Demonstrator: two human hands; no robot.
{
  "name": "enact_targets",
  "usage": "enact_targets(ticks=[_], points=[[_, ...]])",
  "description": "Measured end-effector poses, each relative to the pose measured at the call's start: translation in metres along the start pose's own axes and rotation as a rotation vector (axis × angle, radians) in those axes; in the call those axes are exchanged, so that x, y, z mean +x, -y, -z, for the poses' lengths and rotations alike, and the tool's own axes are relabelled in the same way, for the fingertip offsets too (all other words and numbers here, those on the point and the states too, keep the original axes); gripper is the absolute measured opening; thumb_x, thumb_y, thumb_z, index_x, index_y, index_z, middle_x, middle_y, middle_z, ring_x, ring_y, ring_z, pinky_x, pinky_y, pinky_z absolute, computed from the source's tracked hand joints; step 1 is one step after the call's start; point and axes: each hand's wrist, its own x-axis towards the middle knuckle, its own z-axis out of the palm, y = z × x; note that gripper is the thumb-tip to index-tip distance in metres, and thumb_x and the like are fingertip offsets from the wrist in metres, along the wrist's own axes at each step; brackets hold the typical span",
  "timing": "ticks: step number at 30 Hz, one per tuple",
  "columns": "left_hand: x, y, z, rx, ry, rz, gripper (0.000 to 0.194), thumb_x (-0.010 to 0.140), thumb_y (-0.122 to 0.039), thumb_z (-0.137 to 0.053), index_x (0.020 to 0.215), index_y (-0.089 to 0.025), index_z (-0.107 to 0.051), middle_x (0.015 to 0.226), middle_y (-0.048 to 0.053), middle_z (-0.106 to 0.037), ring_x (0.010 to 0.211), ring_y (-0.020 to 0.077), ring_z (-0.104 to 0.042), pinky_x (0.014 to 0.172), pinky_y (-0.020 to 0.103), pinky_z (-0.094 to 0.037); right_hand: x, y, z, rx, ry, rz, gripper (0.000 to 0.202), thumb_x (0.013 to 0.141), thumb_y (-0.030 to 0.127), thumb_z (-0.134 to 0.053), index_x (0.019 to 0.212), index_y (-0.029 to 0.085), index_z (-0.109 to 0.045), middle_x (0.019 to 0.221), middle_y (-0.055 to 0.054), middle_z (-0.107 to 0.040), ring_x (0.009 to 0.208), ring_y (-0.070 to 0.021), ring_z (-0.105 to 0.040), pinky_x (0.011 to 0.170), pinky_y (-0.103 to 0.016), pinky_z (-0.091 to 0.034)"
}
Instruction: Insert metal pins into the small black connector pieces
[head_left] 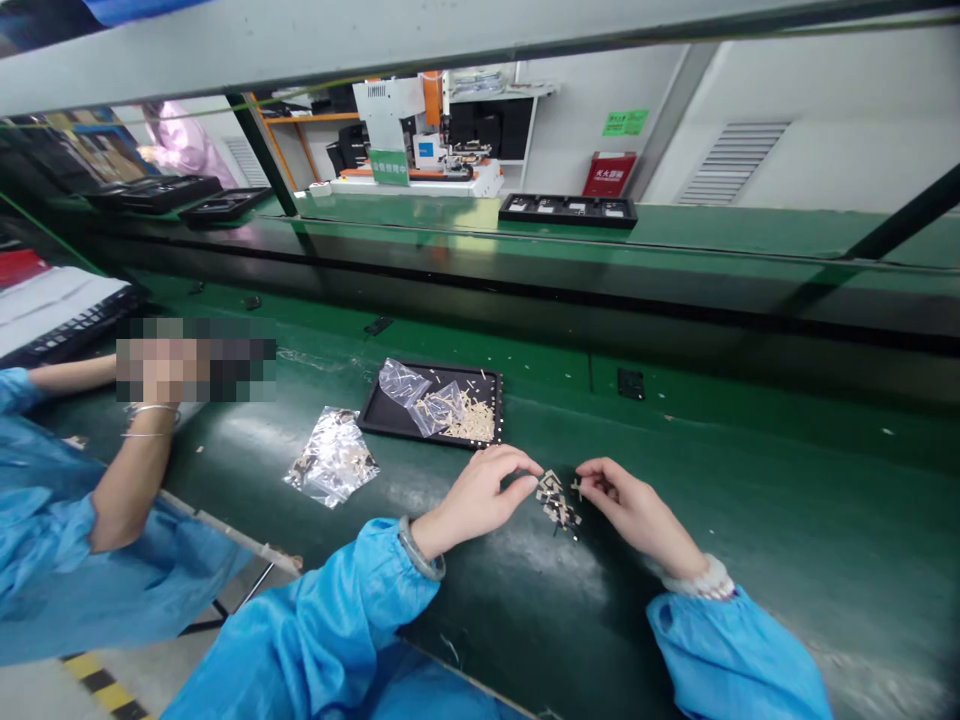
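Observation:
A small pile of beige and black pieces (555,500) lies on the green table between my two hands. My left hand (484,495) is at the pile's left edge, with thumb and forefinger apart and nothing visible between them. On the other side, my right hand (630,515) is closed in a pinch on a small beige strip (577,487). Beyond my left hand sits a black tray (394,420), holding many loose beige strips (472,415) and clear plastic bags (405,382). A silvery clear bag of small parts (334,457) lies left of the tray.
A co-worker's arm (135,480) in a blue sleeve reaches over the table at left; the hand area is blurred out. A small black part (631,384) lies beyond my right hand. A raised ledge at the back carries a black partitioned tray (568,211).

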Motion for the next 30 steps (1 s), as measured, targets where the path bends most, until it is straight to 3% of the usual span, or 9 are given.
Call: enact_targets(ticks=[4, 8, 12, 16, 19, 22, 25, 30], points=[[0.004, 0.006, -0.019, -0.052, 0.011, 0.061, 0.018, 0.084, -0.022, -0.051, 0.098, -0.019, -0.061, 0.096, 0.004, -0.064, 0.087, 0.0155, -0.057, 0.081, 0.029, -0.045, 0.003, 0.017, -0.003, 0.362, -0.080, -0.092, 0.027, 0.075, 0.044, -0.062, 0.082, 0.018, -0.056, 0.073, -0.002, -0.060, 0.067, -0.0168, -0.056, 0.062, -0.029, -0.046], [0.000, 0.011, -0.043, -0.347, -0.095, 0.208, 0.021, 0.083, -0.027, -0.054, 0.101, -0.016, -0.056, 0.090, 0.004, -0.063, 0.079, 0.0135, -0.058, 0.072, 0.026, -0.048, 0.003, 0.043, -0.020, 0.765, -0.105, -0.197, 0.030, 0.070, 0.041, -0.070, 0.074, 0.018, -0.053, 0.065, 0.001, -0.054, 0.057, -0.0123, -0.050, 0.053, -0.024, -0.042], [-0.006, 0.008, -0.046, -0.530, -0.171, 0.205, 0.018, 0.087, -0.030, -0.049, 0.093, -0.014, -0.056, 0.079, 0.004, -0.061, 0.072, 0.0127, -0.059, 0.068, 0.025, -0.048, -0.001, 0.067, -0.036, 1.013, -0.061, -0.225, 0.028, 0.073, 0.041, -0.067, 0.078, 0.020, -0.050, 0.060, 0.003, -0.049, 0.053, -0.0120, -0.048, 0.049, -0.023, -0.040], [-0.006, -0.001, -0.024, -0.303, -0.249, 0.109, 0.015, 0.086, -0.026, -0.049, 0.084, -0.015, -0.059, 0.082, 0.004, -0.059, 0.076, 0.0135, -0.056, 0.069, 0.024, -0.047, -0.001, 0.077, -0.036, 0.827, -0.118, -0.138, 0.027, 0.075, 0.041, -0.065, 0.089, 0.020, -0.054, 0.070, -0.001, -0.057, 0.059, -0.0153, -0.055, 0.052, -0.026, -0.045], [-0.002, -0.008, -0.002, -0.098, -0.205, -0.009, 0.012, 0.084, -0.021, -0.048, 0.082, -0.016, -0.059, 0.081, 0.004, -0.059, 0.078, 0.0142, -0.055, 0.073, 0.026, -0.046, 0.004, 0.080, -0.029, 0.449, -0.201, 0.027, 0.022, 0.077, 0.041, -0.063, 0.086, 0.021, -0.060, 0.081, -0.005, -0.063, 0.070, -0.0188, -0.059, 0.062, -0.029, -0.048], [0.002, -0.011, 0.013, 0.017, -0.176, -0.058, 0.011, 0.081, -0.020, -0.048, 0.081, -0.017, -0.059, 0.080, 0.004, -0.060, 0.079, 0.0155, -0.055, 0.076, 0.028, -0.045, 0.011, 0.088, -0.025, 0.211, -0.262, 0.158, 0.019, 0.081, 0.040, -0.057, 0.078, 0.022, -0.062, 0.079, -0.005, -0.063, 0.070, -0.0188, -0.058, 0.062, -0.029, -0.046], [0.003, -0.008, 0.016, -0.069, -0.258, -0.013, 0.013, 0.084, -0.023, -0.047, 0.081, -0.016, -0.059, 0.079, 0.004, -0.059, 0.077, 0.0150, -0.055, 0.073, 0.027, -0.046, 0.020, 0.100, -0.031, 0.216, -0.326, 0.164, 0.019, 0.083, 0.039, -0.055, 0.078, 0.021, -0.061, 0.075, -0.004, -0.062, 0.066, -0.0178, -0.057, 0.060, -0.028, -0.046], [0.001, 0.005, 0.010, -0.493, -0.403, 0.144, 0.018, 0.084, -0.031, -0.053, 0.088, -0.015, -0.059, 0.081, 0.005, -0.061, 0.072, 0.0134, -0.057, 0.067, 0.026, -0.048, 0.036, 0.123, -0.056, 0.484, -0.417, 0.113, 0.017, 0.084, 0.036, -0.056, 0.078, 0.020, -0.059, 0.074, -0.003, -0.060, 0.066, -0.0162, -0.057, 0.060, -0.027, -0.048]])
